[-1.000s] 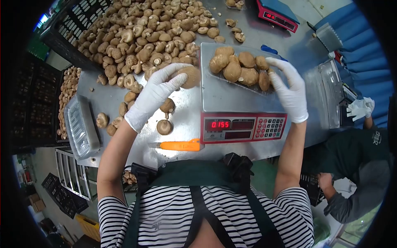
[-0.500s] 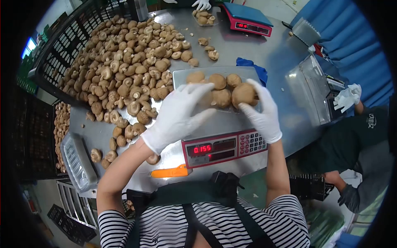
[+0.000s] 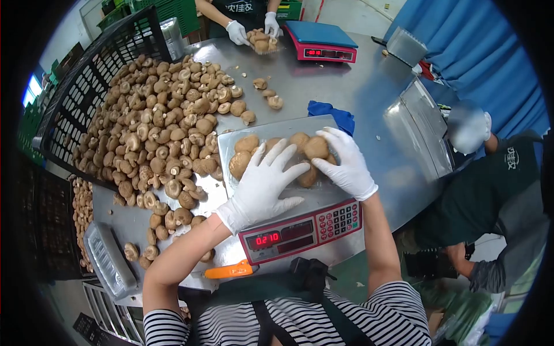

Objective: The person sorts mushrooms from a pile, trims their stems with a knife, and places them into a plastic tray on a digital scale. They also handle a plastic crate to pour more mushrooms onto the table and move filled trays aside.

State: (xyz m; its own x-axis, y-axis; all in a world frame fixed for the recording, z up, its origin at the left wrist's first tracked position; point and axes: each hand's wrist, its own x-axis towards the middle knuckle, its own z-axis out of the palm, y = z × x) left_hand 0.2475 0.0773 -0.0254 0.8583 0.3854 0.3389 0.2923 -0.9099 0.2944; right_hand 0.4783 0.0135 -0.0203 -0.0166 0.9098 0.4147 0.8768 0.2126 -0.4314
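Observation:
Several brown shiitake mushrooms [image 3: 247,143] lie in a clear plastic tray on the pan of a red electronic scale [image 3: 266,239], whose display reads 0.210. My left hand [image 3: 262,190], in a white glove, rests over the middle of these mushrooms, its fingers spread and partly covering them. On the tray's right side, my gloved right hand [image 3: 351,167] has its thumb and fingers curved around one mushroom [image 3: 316,147]. The tray's edges are hard to make out beneath my hands.
A big pile of shiitake [image 3: 167,115] spills from a black crate [image 3: 75,115] on the left. An orange-handled tool [image 3: 229,269] lies before the scale; empty trays [image 3: 109,259] stand left. Across the table, a co-worker's gloved hands [image 3: 238,33] hold a mushroom tray beside another scale [image 3: 320,41].
My left hand has come down onto the mushrooms and spread out. More mushrooms show at the tray's left, and the display went from 0.155 to 0.210. The co-worker opposite now holds the far tray.

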